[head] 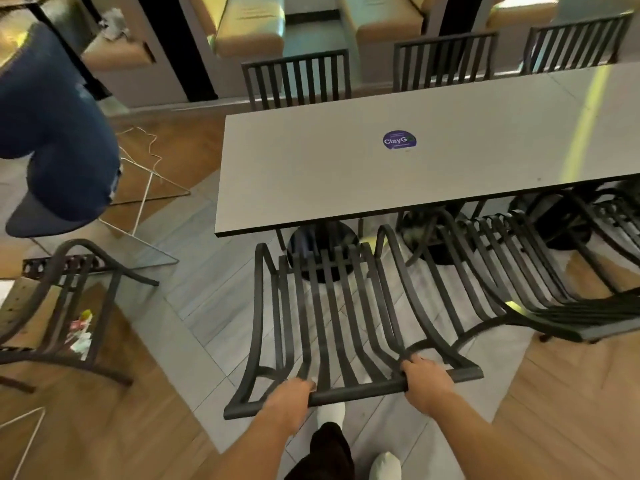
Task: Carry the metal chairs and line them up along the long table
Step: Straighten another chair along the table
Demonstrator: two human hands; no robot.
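A black slatted metal chair (pixel 332 317) stands in front of me at the near left end of the long grey table (pixel 346 174), its seat partly under the tabletop. My left hand (pixel 289 401) grips the top rail of its backrest on the left. My right hand (pixel 424 377) grips the same rail on the right. Another metal chair (pixel 512 271) is tucked in just to its right, and a third (pixel 613 216) shows at the right edge. Three metal chair backs (pixel 298 79) line the far side.
A loose metal chair (pixel 69 299) stands at the left on the wooden floor. A person in jeans (pixel 59 116) sits on a stool at upper left, with a thin wire frame (pixel 145 199) beside it. Padded booth seats (pixel 249 26) run along the back. My feet (pixel 384 465) are below.
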